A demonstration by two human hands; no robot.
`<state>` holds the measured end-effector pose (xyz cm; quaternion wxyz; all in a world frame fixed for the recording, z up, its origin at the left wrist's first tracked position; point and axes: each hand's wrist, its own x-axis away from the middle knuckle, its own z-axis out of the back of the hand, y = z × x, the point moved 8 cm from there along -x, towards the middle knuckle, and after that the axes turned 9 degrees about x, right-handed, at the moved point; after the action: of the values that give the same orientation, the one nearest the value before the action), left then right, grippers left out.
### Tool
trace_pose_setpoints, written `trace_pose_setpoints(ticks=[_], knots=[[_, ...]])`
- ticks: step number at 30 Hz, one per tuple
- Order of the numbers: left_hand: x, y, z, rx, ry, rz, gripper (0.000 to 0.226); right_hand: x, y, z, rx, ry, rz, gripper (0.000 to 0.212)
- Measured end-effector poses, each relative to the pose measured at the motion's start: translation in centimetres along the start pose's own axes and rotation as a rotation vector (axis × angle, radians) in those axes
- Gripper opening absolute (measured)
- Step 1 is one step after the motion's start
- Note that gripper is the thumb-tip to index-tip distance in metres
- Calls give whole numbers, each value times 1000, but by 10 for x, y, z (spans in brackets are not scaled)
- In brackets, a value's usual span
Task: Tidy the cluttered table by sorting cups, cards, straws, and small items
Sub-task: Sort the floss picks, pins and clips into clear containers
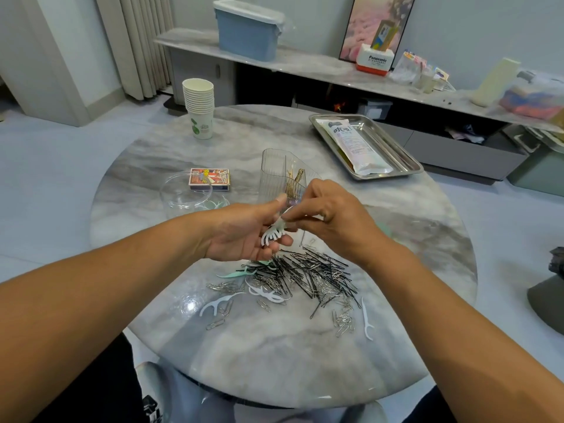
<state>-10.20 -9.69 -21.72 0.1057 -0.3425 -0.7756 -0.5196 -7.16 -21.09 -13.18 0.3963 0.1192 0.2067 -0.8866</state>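
left hand (244, 236) cupped, holding white floss picks (272, 235) | right hand (332, 218) pinched their handles from the right | both above hairpin and paperclip pile (308, 277) on near table (396, 239)

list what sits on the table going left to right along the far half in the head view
stack of paper cups → card box → clear ribbed container → steel tray holding a white packet
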Motion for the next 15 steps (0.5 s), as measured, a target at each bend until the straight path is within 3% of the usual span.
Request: trace_pose_setpoints(ticks=[4, 9, 11, 15], knots=[[5, 10, 9, 35, 9, -90, 23, 0, -6, -9, -49, 36, 13, 11], [11, 22, 37, 124, 155, -206, 11, 5, 15, -10, -246, 218, -338, 5], [12, 23, 48, 153, 209, -232, 15, 7, 18, -29, -244, 113, -430, 4], [15, 22, 55, 213, 256, -243, 25, 22, 9, -92, -88, -354, -474, 12]])
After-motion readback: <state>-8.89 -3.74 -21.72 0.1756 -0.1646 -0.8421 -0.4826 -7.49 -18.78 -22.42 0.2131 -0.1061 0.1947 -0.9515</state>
